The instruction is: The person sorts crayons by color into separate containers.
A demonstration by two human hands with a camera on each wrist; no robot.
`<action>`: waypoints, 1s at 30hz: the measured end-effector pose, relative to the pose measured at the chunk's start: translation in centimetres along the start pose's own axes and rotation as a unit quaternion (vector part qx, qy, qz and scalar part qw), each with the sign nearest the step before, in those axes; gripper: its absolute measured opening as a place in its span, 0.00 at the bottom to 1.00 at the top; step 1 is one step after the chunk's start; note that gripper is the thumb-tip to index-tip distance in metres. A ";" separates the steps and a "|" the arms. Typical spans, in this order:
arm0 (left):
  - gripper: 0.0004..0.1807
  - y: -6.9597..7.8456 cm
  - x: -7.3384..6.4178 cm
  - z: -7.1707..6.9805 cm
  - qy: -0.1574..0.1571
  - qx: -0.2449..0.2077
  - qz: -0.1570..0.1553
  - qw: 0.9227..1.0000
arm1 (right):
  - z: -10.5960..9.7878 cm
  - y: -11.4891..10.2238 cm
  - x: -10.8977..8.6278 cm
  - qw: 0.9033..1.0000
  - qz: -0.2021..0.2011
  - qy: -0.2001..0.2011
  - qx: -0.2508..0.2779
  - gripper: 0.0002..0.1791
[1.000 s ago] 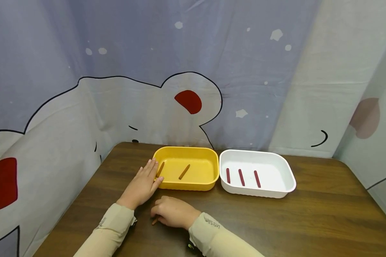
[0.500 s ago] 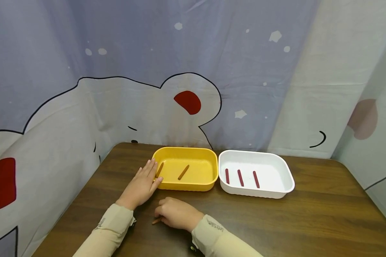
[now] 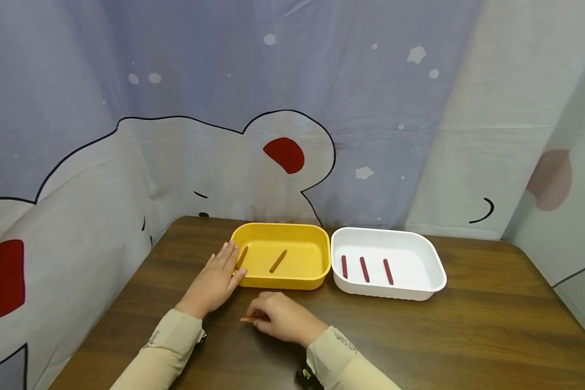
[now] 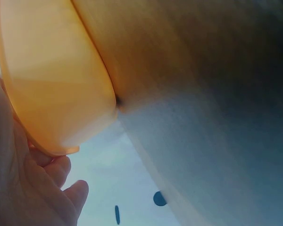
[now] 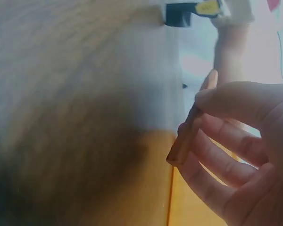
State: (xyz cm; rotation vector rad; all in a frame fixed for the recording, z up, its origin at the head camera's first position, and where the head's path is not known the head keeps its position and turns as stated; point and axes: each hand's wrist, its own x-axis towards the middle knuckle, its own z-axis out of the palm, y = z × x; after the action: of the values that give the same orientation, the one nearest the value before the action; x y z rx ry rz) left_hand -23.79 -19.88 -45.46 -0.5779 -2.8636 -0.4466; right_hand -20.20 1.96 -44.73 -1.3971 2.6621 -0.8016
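My right hand (image 3: 287,319) pinches a brown crayon-like stick (image 3: 247,319) between thumb and fingers, just above the table in front of the yellow tray (image 3: 283,284). In the right wrist view the stick (image 5: 183,143) is tilted, with one tapered end and one blunt end. My left hand (image 3: 213,281) rests on the tray's left rim, its fingers fairly straight and its thumb at the front corner. The left wrist view has the fingertips against the rim of the yellow tray (image 4: 61,84). Inside the tray lie two more brown sticks (image 3: 278,261), the left one partly behind the hand.
Right beside the yellow tray stands a white tray (image 3: 419,295), holding three dark red sticks (image 3: 364,270) in a row. Both trays are near the back edge of the wooden table (image 3: 419,346). A printed curtain (image 3: 214,162) hangs behind and to the sides.
My right hand has moved right and a little away from me, lifting the brown stick, which now points more sideways. The left hand and both trays stay in place.
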 end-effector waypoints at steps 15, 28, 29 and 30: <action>0.37 -0.1 0.1 0.1 0.002 0.006 0.000 1.000 | -2.7 1.5 -0.7 0.964 0.110 0.139 0.200 0.08; 0.37 0.1 0.0 -0.1 0.000 0.010 0.001 1.000 | -5.7 3.5 0.1 0.898 0.208 0.207 0.328 0.10; 0.37 0.1 0.0 -0.1 0.001 0.010 0.001 1.000 | -5.8 3.7 0.2 0.891 0.215 0.211 0.338 0.10; 0.37 0.1 0.0 -0.1 0.001 0.010 0.001 1.000 | -5.9 4.0 0.3 0.887 0.223 0.215 0.343 0.10</action>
State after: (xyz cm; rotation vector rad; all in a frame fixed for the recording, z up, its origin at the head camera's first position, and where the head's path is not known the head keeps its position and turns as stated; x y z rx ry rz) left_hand -23.70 -19.84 -45.32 -0.5776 -2.8613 -0.4178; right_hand -24.92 6.04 -41.38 -0.4508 2.3701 -1.8839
